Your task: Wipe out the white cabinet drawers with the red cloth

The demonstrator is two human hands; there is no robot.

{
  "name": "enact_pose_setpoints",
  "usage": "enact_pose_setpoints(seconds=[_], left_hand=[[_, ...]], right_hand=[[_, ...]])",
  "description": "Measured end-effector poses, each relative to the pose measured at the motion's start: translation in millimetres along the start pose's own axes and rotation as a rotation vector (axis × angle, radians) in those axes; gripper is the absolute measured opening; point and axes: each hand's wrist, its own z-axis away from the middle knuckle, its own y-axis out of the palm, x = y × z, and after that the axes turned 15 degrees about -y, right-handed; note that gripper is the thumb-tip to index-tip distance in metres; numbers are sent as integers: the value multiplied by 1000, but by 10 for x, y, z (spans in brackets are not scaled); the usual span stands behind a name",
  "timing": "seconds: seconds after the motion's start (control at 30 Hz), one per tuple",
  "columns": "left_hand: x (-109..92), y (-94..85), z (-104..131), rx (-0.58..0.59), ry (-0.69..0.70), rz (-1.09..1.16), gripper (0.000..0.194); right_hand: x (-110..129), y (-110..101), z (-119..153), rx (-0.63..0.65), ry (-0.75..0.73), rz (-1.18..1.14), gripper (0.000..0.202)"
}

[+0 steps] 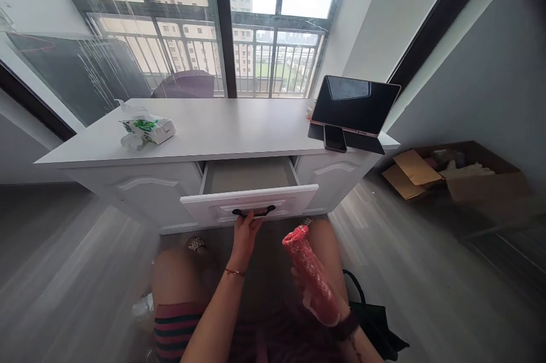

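Observation:
A white cabinet (239,124) stands in front of me, its middle drawer (205,206) pulled partly out; the part of the inside that shows is bare. My left hand (246,238) has its fingers hooked round the drawer's black handle (269,210). Lower right, a rolled red cloth-like thing with whitish patches (309,263) is in my right hand (301,283), whose fingers are partly hidden behind the roll. The roll is tilted, its upper end toward the drawer.
On the cabinet top lie a tissue pack (160,130) at left, and a tablet (356,104) and a phone (335,139) at right. An open cardboard box (482,184) is on the floor at right. A dark bag (375,323) rests beside my right leg.

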Motion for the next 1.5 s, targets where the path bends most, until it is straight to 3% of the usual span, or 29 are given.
enact_pose_setpoints(seconds=[0.17, 0.33, 0.43, 0.5, 0.6, 0.7, 0.77, 0.87, 0.93, 1.0, 1.07, 1.17, 1.27, 1.5], left_hand=[[177, -140, 209, 5, 18, -4, 27], [313, -220, 347, -41, 20, 8, 33], [377, -243, 395, -72, 6, 24, 35], [414, -259, 421, -81, 2, 36, 36], [456, -284, 451, -99, 3, 57, 40], [485, -297, 448, -99, 2, 65, 41], [501, -294, 425, -98, 10, 78, 39], [518, -277, 385, -77, 40, 96, 35], [522, -268, 371, -65, 51, 92, 34], [520, -268, 371, -71, 42, 86, 36], [515, -279, 378, -88, 24, 65, 37], [503, -313, 380, -98, -11, 14, 36], [469, -357, 350, -98, -72, -13, 38], [376, -463, 168, -124, -192, -22, 36]], right_hand=[[554, 62, -94, -53, 77, -26, 34], [1374, 469, -234, 38, -182, 92, 29], [1740, 778, -556, 131, -219, 241, 24], [1840, 922, -888, 178, -200, 337, 26], [1783, 1008, -1416, 188, -138, 499, 22], [1609, 990, -1780, 314, -103, 814, 28], [1494, 950, -1888, 482, -185, 1114, 30], [1355, 856, -1895, 839, -408, 1490, 38], [1279, 778, -1850, 1073, -385, 1634, 47], [1212, 699, -1812, 1192, -228, 1700, 53], [1144, 631, -1805, 1201, -102, 1684, 58], [1026, 575, -1874, 1100, -58, 1654, 58], [929, 601, -2037, 991, -105, 1712, 55], [1017, 842, -2650, 992, -193, 2029, 62]])
